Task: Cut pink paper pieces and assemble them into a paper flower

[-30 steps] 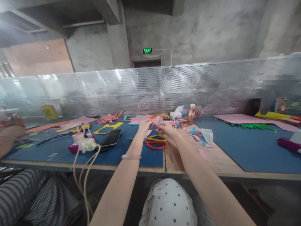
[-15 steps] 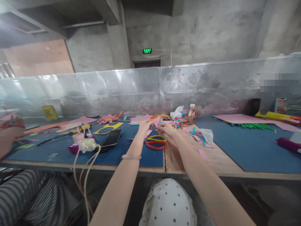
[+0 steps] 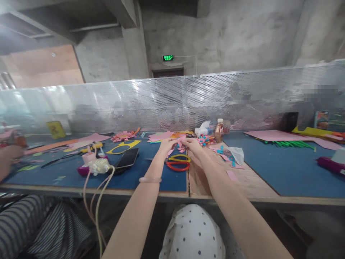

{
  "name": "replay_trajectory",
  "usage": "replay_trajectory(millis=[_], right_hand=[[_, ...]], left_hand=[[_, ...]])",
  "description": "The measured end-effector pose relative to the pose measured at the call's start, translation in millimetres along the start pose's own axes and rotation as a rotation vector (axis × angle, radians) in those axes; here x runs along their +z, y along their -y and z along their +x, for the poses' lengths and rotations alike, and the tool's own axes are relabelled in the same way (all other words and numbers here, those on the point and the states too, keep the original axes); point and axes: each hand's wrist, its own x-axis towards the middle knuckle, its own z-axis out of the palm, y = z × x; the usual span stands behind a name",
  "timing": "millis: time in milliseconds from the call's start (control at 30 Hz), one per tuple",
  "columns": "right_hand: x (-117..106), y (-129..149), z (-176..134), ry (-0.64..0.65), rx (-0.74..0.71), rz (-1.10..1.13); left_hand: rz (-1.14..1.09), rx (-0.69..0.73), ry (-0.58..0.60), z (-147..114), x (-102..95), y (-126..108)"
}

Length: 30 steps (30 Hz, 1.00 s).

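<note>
Both my hands meet over the middle of the table, pinching a small piece of pink paper (image 3: pixel 181 139) between them. My left hand (image 3: pixel 167 144) has its fingers closed on the paper's left side. On its right side, the fingers of my right hand (image 3: pixel 193 144) are closed too. Just below the hands lies a pair of scissors (image 3: pixel 179 166) with one yellow and one red handle, blades pointing left under my left wrist. Small pink and blue paper scraps (image 3: pixel 225 154) are scattered to the right of my right hand.
On the left are a black phone (image 3: pixel 128 158), a power strip with cables (image 3: pixel 97 166) and a yellow sheet with cut-out holes (image 3: pixel 124 146). A bottle (image 3: pixel 219 131) and tissues (image 3: pixel 203 128) stand behind. Pink sheets (image 3: pixel 277 135) lie right. Another person's hand (image 3: pixel 10 158) is at far left.
My fingers have shifted slightly around the pink paper, which now lies flatter between both hands. At far left, the other person's hand has moved a little left.
</note>
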Motion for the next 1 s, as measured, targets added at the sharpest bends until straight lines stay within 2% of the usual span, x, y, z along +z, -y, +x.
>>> replay_trajectory(millis=[267, 467, 667, 867, 1000], right_hand=[[1, 1, -2, 0.045, -0.003, 0.001], [-4, -5, 4, -0.042, -0.035, -0.071], [-9, -7, 6, -0.105, -0.075, -0.199], [-8, -7, 6, -0.093, -0.103, -0.232], [-6, -6, 5, -0.070, -0.058, -0.230]], left_hand=[[-0.015, -0.008, -0.019, 2, -0.1, -1], [-0.045, -0.063, 0.062, -10, 6.8, -11], [-0.016, -0.084, 0.044, -12, 6.9, -14], [0.031, -0.050, 0.069, -14, 8.8, -14], [0.126, 0.012, 0.035, -13, 7.6, -10]])
